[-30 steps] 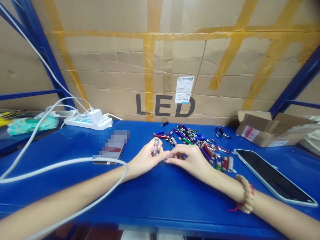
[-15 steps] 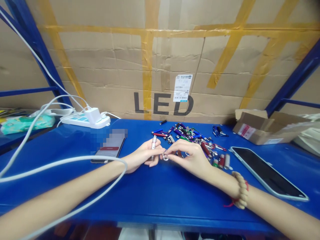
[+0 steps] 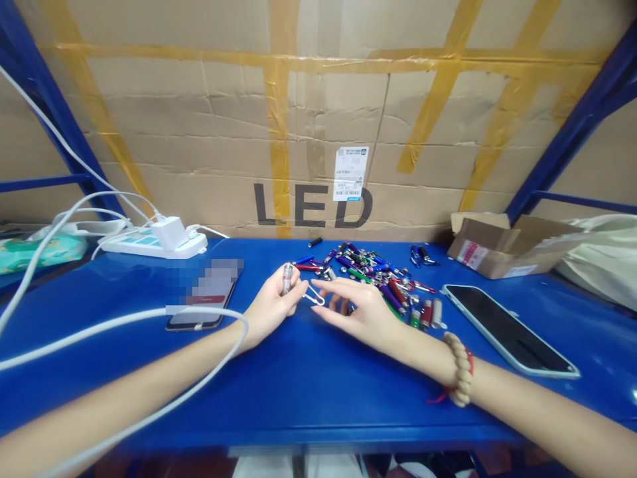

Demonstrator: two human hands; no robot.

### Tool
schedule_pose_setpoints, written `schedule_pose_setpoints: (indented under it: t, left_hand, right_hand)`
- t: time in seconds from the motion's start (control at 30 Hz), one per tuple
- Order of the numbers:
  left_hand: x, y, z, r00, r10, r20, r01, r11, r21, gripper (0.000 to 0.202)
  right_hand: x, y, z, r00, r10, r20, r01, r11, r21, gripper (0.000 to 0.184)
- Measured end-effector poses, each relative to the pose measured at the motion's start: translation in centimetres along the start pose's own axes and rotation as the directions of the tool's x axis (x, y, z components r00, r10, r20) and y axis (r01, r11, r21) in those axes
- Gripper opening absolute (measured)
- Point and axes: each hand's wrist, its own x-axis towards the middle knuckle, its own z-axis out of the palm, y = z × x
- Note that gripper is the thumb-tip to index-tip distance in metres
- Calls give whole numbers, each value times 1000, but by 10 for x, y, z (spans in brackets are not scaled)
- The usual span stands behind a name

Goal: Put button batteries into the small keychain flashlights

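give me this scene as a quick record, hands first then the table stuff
left hand: grips a silver cylinder, metal clip at its fingertips
right hand: thumb and forefinger spread beside the clip; contact unclear
behind hands: pile of colourful cylinders and clips
left side: phone, white power strip
right side: pale-edged phone, open carton

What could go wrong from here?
The thin clip could drop: it pokes out of the left hand, and the right hand is open near its far end.
If dropped, it or the small cylinder in the left hand might get lost among the loose parts.
The white cable crosses the left forearm in view and might snag.
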Motion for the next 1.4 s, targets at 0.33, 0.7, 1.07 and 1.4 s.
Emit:
schedule_pose_setpoints:
  t: [0.33,0.7,1.07,1.4]
  left_hand:
    - [-2,-5,-1,995,59,78,-79,953,293,25]
    - [-5,1,3,994,12,110,-45,950,308,26]
    - [-6,-3,3,984,44,171,-86,966,242,26]
    - [-8,1,3,982,26,185,-78,958,277,30]
  right_hand:
    - [-1,9,-3,993,-80,89,95,978,-187,31]
    - [0,0,-2,960,-174,221,259,852,-455,32]
    - [1,1,-1,970,-156,188,210,924,-319,32]
    - [2,7,-5,978,-206,37,209,942,-263,25]
